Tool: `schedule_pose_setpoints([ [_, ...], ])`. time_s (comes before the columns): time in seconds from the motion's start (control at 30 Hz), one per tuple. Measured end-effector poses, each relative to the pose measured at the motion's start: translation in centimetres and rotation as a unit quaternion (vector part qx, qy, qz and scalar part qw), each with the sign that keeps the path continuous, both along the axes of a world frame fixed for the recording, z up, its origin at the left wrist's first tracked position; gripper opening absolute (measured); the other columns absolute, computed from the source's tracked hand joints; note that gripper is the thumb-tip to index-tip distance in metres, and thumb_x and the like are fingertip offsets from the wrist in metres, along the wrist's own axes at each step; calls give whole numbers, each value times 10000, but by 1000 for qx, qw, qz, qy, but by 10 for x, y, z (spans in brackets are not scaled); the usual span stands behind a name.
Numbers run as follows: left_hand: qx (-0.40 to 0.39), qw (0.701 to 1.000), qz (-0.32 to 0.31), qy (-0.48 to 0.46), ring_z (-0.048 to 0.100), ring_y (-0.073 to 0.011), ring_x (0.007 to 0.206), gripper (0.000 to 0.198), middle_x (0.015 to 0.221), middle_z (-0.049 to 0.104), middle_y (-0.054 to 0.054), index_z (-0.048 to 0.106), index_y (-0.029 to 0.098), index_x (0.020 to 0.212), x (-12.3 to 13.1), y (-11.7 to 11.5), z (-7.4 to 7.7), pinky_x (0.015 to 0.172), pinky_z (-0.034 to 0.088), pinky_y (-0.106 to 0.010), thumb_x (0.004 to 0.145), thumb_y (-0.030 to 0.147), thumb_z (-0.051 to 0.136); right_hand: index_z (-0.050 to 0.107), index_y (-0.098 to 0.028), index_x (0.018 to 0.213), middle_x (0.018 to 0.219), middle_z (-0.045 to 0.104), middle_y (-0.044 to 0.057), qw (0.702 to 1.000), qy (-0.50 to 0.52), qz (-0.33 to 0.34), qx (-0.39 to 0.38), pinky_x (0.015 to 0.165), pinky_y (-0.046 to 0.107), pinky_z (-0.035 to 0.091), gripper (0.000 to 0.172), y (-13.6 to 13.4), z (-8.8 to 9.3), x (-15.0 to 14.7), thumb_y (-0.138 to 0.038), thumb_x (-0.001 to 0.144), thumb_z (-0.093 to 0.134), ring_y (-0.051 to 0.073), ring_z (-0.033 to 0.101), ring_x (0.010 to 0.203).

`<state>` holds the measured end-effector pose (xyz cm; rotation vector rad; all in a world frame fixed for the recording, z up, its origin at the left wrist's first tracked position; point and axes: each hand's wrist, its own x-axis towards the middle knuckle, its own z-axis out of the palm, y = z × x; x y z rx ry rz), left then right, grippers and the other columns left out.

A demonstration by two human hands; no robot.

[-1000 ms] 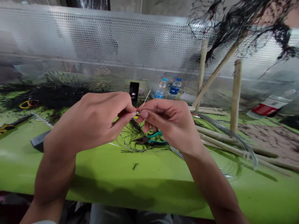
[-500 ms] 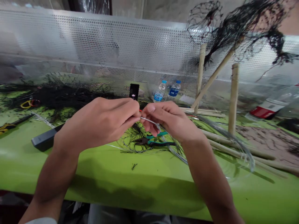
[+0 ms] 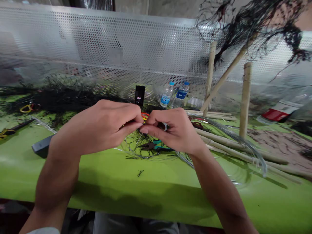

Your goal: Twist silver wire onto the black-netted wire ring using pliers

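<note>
My left hand [image 3: 107, 125] and my right hand [image 3: 172, 128] meet fingertip to fingertip above the green table [image 3: 117, 182]. Both are closed in a pinch on a thin pale wire [image 3: 139, 139], whose end slants down below the fingertips. What else lies inside the fingers is hidden. Beneath the right hand are pliers [image 3: 151, 146] with teal-and-black handles, partly covered by that hand. They rest on a loose tangle of fine dark strands [image 3: 131, 148]. Something orange and yellow [image 3: 145, 115] shows just behind the fingertips.
A phone [image 3: 139, 95] and two water bottles [image 3: 166, 95] stand near the perforated metal panel [image 3: 151, 48]. Wooden sticks [image 3: 245, 100] and coiled clear tubing [image 3: 234, 136] occupy the right. Black fibres [image 3: 65, 99], yellow-handled scissors [image 3: 29, 108] and a dark grey box [image 3: 42, 147] lie left.
My right hand has turned and moved left, its fingers closing into a pinch against the left fingertips. The pale wire, earlier stretched toward the right palm, now points downward.
</note>
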<state>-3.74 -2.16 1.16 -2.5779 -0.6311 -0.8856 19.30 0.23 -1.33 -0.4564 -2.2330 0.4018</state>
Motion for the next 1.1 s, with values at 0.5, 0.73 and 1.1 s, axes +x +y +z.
schedule_pose_setpoints([
  [0.5,13,1000,20,0,479,-105,522,277,624,528,45,532,221,797,5,-12,0,550,362,-296,1071,246,498,539,-202,640,561,475,-53,898,-97,-183,389,513,306,260,379,-22,2,-2,-218,1011,617,106,336,519],
  [0.73,82,996,40,-23,555,-110,590,190,716,637,31,558,217,844,5,-15,-2,572,403,-301,1031,191,575,777,-137,981,789,757,23,925,-45,118,-357,473,215,390,261,-12,14,12,-382,976,686,86,578,545],
  [1.1,38,997,50,-34,602,-91,618,183,690,619,48,570,208,848,-1,-6,0,606,433,-261,1026,232,604,843,-156,958,939,826,55,868,93,101,-478,534,203,467,136,-9,12,-2,-226,891,747,64,578,555],
])
